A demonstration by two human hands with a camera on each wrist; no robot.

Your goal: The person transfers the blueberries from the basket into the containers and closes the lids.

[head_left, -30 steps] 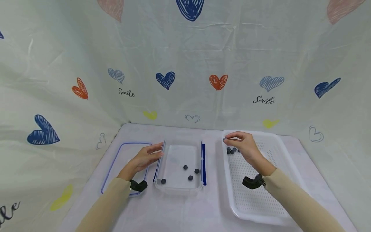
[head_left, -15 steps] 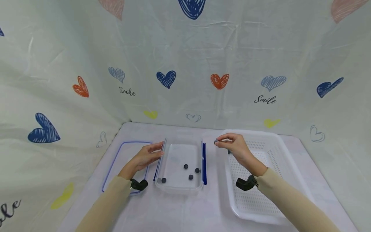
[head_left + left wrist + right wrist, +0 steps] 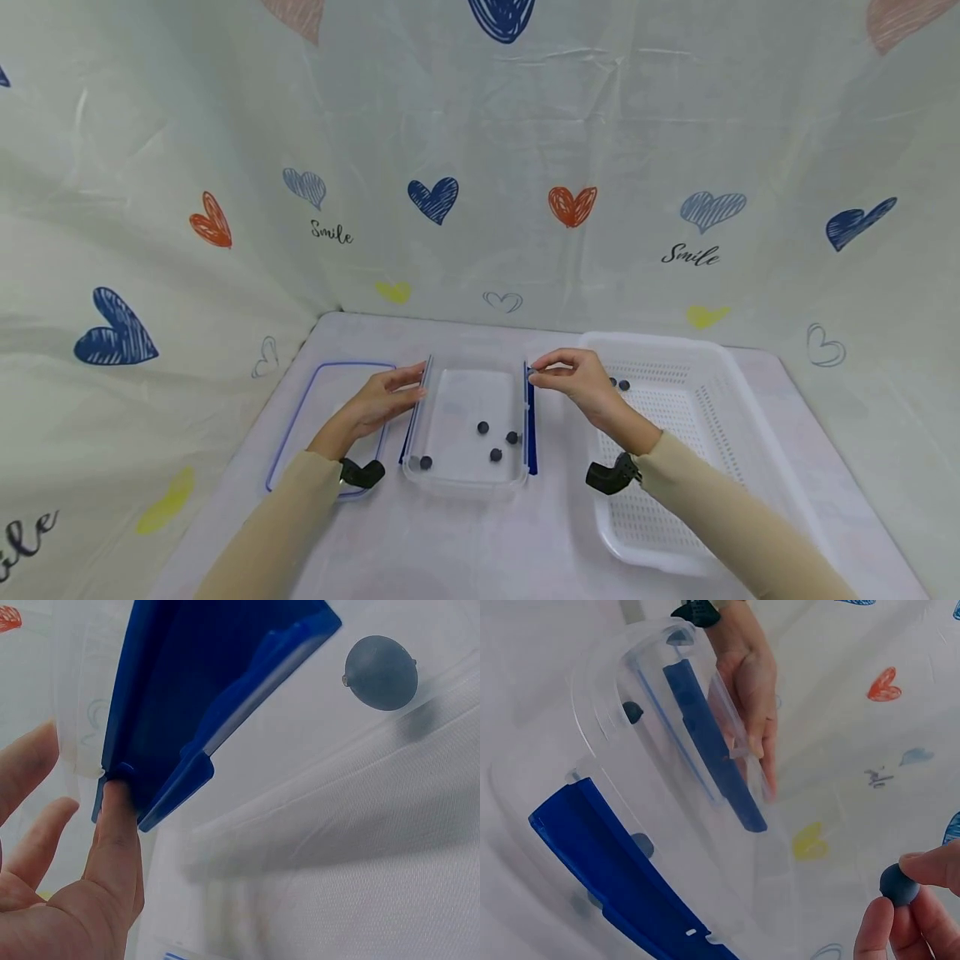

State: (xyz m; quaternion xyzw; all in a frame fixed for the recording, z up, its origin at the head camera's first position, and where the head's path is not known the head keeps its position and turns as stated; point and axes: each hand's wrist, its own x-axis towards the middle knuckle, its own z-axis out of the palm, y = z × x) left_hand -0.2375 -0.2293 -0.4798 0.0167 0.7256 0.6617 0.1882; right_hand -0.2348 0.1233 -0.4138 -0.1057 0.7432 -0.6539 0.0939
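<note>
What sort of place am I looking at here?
Perhaps a small filming booth: a heart-printed sheet rises behind a white table, where a clear tub sits, and black gadgets sit at both wrists.

- Head view: soft, greyish, fairly even light; faint glare along creases of the backdrop.
- Left wrist: broad, soft-edged shadow across the tablecloth (weave legible).
- Right wrist: dim, hazy; lettering blurred.

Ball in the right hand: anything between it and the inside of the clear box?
At most the right wall and its blue flap, which the ball may need to clear. Nothing visible covers the clear box; the lid lies to its left.
</note>
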